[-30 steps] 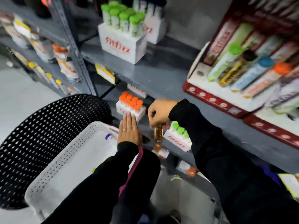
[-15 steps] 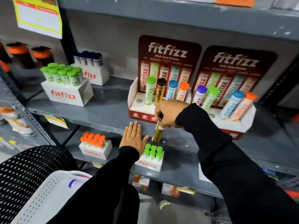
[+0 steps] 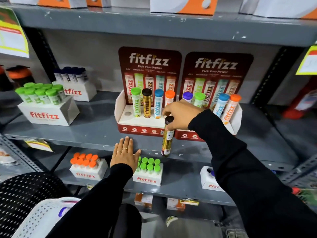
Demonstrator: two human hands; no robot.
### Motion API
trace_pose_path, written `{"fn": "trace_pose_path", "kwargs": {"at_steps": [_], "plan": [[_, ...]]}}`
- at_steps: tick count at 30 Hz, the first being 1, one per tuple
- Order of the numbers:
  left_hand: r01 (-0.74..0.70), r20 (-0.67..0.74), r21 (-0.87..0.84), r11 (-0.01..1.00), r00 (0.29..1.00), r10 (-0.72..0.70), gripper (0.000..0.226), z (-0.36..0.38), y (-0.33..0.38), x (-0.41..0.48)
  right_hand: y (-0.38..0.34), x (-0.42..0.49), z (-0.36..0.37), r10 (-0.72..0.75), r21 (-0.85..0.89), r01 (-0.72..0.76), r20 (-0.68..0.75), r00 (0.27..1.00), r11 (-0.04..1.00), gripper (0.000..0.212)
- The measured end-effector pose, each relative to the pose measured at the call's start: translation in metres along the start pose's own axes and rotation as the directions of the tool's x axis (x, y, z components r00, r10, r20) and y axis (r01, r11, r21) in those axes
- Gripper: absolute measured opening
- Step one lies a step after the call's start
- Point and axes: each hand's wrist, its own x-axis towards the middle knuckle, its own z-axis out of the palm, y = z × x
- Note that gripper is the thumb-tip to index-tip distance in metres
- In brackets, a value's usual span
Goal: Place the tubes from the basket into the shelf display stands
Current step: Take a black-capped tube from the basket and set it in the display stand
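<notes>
Right hand (image 3: 181,115): closed around the upper part of a gold tube (image 3: 166,137) with a dark cap, held near upright in front of the two stands, its base hanging over the front edge of the grey shelf (image 3: 96,131).
Left hand (image 3: 124,153): open, flat, fingers together, holding nothing, lying against the shelf's front edge.
Left stand (image 3: 137,120): red and white card; held green-, dark-, blue- and orange-capped tubes upright; one empty hole (image 3: 127,113) at far left.
Right stand (image 3: 231,124): just beside the left one; held purple-, green-, blue- and orange-capped tubes, partly hidden by the right arm.
Basket (image 3: 36,217): white, perforated, at lower left beside a black mesh chair (image 3: 22,193); contents mostly hidden.
Lower shelf: white boxes of orange-capped (image 3: 84,161) and green-capped tubes (image 3: 150,164).
</notes>
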Motion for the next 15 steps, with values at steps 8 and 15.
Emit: {"fn": "trace_pose_path", "kwargs": {"at_steps": [8, 15], "plan": [[0.012, -0.016, -0.005, 1.0, 1.0, -0.013, 0.062, 0.001, 0.002, 0.0, 0.011, -0.008, -0.006, -0.001, 0.041, 0.001, 0.009, 1.0, 0.999, 0.036], [-0.003, -0.042, -0.038, 0.999, 0.999, 0.002, 0.062, 0.001, 0.0, -0.001, 0.027, -0.008, -0.014, 0.087, 0.116, -0.083, -0.032, 0.996, 0.99, 0.025]]}}
